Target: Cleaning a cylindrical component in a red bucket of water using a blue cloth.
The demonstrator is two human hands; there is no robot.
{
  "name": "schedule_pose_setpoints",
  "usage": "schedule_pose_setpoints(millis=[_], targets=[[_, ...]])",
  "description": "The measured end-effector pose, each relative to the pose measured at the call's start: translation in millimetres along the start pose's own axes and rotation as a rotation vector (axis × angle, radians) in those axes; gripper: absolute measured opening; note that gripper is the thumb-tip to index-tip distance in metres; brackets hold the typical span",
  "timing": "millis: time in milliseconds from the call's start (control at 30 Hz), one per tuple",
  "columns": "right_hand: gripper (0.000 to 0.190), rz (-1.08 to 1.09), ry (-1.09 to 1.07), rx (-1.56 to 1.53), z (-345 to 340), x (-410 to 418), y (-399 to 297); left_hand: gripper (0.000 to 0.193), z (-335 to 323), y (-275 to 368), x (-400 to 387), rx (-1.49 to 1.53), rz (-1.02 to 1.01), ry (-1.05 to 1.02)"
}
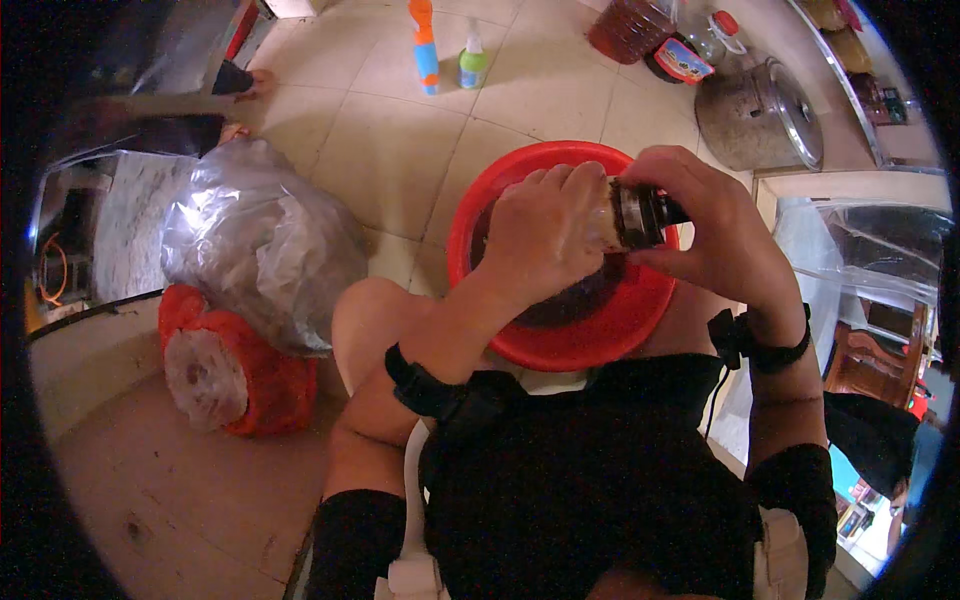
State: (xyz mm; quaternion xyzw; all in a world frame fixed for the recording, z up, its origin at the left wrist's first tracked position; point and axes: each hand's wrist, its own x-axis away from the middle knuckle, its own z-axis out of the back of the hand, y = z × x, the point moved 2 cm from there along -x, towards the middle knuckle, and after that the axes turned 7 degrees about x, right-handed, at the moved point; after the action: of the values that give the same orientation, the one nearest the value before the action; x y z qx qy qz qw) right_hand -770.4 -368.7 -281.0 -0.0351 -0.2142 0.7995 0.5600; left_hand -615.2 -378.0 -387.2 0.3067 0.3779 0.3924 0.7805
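Note:
Above a red plastic basin (469, 202), my two hands meet at a small cylindrical container with a dark end (637, 216). My left hand (551, 217) is wrapped around its paler part, and the fingers cover most of it. The fingertips and thumb of my right hand (712, 210) pinch the dark end from above and below, leaving a gap towards the palm. Dark contents, perhaps liquid, lie low in the basin (562, 307); my left forearm hides part of them. Black straps (427, 386) circle both wrists.
A bulging clear plastic bag (255, 232) and a red mesh or plastic sack (281, 382) stand at left. Ahead on the tiles are an orange-and-blue bottle (425, 56) and a green spray bottle (472, 64). A metal pot (742, 116) and large plastic jugs (630, 30) line the right wall.

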Motion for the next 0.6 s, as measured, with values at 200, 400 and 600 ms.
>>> schedule_pose_setpoints(millis=[200,400,600], targets=[[0.058,0.385,0.134,0.072,10.1,2.2,-5.0,0.065,4.6,1.8,2.3,0.245,0.053,-0.068],[0.064,0.453,0.083,0.027,10.4,1.8,-4.6,0.07,8.6,0.4,4.1,0.322,0.075,-0.139],[0.071,0.074,0.068,-0.14,12.3,0.4,-9.8,0.069,10.6,-2.0,6.5,0.285,0.051,-0.105]])
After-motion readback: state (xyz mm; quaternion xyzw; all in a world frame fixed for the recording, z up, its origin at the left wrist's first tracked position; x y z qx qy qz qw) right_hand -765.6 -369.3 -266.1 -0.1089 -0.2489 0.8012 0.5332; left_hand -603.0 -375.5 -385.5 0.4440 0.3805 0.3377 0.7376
